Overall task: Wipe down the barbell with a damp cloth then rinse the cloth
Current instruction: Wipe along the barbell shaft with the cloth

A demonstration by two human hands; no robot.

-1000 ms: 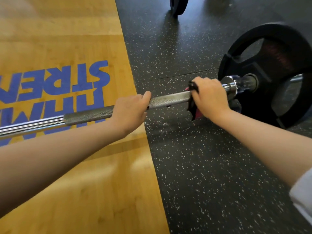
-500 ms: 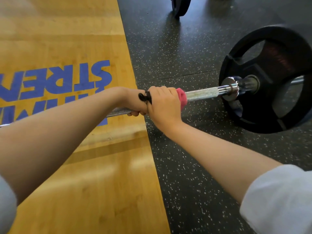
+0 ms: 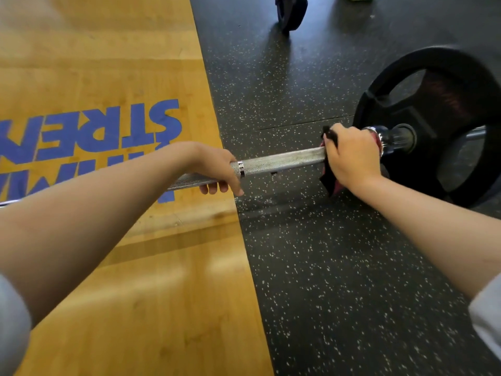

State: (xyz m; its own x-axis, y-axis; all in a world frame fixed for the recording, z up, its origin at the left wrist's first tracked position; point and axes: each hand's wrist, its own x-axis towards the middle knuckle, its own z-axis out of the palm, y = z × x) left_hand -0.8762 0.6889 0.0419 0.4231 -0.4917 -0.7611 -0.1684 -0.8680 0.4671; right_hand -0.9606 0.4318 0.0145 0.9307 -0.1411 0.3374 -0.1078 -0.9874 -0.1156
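Observation:
The steel barbell lies low across the floor, running from the left edge to a black weight plate on the right. My left hand grips the knurled shaft over the edge of the wooden platform. My right hand is wrapped round the shaft close to the collar, holding a pink and black cloth against the bar. Part of the cloth hangs below my right hand; the rest is hidden under my fingers.
A wooden lifting platform with blue lettering fills the left. Black speckled rubber flooring covers the right. Another black plate or wheel stands at the top middle.
My right hand has slid the cloth along the bar from beside my left hand back out to the collar by the plate. My left hand has kept its grip.

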